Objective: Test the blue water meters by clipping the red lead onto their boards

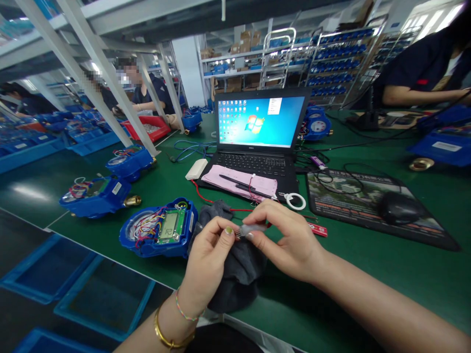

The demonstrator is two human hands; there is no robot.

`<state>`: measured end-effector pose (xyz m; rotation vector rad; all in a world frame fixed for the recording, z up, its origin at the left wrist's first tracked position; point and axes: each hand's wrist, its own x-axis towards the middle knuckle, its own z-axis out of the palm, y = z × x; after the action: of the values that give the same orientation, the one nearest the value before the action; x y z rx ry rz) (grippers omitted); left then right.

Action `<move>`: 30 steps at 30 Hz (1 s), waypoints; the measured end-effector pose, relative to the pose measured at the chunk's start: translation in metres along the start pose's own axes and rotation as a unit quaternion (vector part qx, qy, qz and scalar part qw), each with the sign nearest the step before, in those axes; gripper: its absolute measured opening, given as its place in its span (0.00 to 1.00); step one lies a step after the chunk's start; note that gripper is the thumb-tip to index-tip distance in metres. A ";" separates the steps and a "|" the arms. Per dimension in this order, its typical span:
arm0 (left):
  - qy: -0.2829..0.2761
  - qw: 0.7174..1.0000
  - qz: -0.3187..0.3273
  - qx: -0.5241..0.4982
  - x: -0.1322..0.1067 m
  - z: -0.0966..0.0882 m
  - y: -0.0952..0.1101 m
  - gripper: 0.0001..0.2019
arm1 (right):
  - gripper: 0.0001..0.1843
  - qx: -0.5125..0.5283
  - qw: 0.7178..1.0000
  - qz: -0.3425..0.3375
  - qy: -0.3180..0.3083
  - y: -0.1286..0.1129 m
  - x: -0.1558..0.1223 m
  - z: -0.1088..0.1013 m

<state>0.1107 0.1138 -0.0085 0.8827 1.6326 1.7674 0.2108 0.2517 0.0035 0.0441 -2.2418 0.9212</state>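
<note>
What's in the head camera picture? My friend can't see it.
A left hand and right hand hold a small grey pronged piece above a dark cloth at a green table. Left of them sits an opened blue device; behind, an open laptop.

Classic factory-floor backdrop, honestly.
Green workbench [95, 240] up near, with a pale glare [31, 192] on its left side, white slanted posts [110, 78] rising at left, a pale pillar [187, 66] behind, loaded shelving [333, 63] along the far side, and bright windows [434, 22] far right.
</note>
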 end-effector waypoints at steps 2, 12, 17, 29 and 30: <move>-0.013 0.999 -0.029 -0.040 0.000 -0.001 -0.001 0.09 | 0.05 0.007 1.000 -0.006 -0.007 0.000 0.000 0.000; -0.029 0.983 -0.098 -0.153 0.002 0.002 -0.001 0.12 | 0.05 0.015 1.000 -0.020 -0.003 -0.001 0.001 -0.001; -0.015 1.000 -0.012 0.007 0.002 0.003 0.003 0.13 | 0.07 -0.044 0.999 -0.025 0.004 0.002 0.000 -0.001; 0.047 0.989 0.111 0.080 -0.010 0.005 -0.001 0.12 | 0.11 -0.001 0.996 0.090 -0.010 -0.012 -0.001 -0.009; 0.029 0.989 0.115 0.093 -0.011 0.004 -0.002 0.12 | 0.11 0.044 0.992 0.120 -0.017 -0.013 -0.001 -0.005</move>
<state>0.1208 0.1081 -0.0109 1.1555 1.8160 1.8281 0.2182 0.2451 0.0132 -0.1760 -2.2706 1.1542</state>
